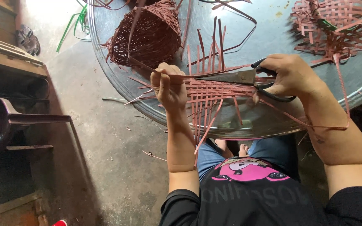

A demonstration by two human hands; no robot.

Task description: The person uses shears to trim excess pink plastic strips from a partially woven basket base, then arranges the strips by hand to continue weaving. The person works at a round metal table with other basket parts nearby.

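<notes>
The left hand (pixel 169 86) is closed in a fist around a thin reddish-brown strip (pixel 141 62) that rises from the woven mat (pixel 214 94) and runs up past the basket (pixel 145 35). The right hand (pixel 288 75) grips the black handles of the scissors (pixel 241 78), fingers through the loops, with the metal blades pointing left toward the left fist and lying just above the mat; the blades look nearly closed, their tips close to the held strip. The mat is a flat, partly woven square of the same strips, lying on the near edge of the round metal table (pixel 273 29) between the two hands, with loose ends sticking up behind it and hanging over the rim toward the person's lap. The basket, finished and dome-shaped, lies on its side on the table behind the left hand. Another half-woven piece (pixel 336 25) sits at the far right of the table, well apart from the hands. On the concrete floor to the left stand a dark plastic chair (pixel 1 121), green strips (pixel 78 23) and a pair of sandals (pixel 27 38).
</notes>
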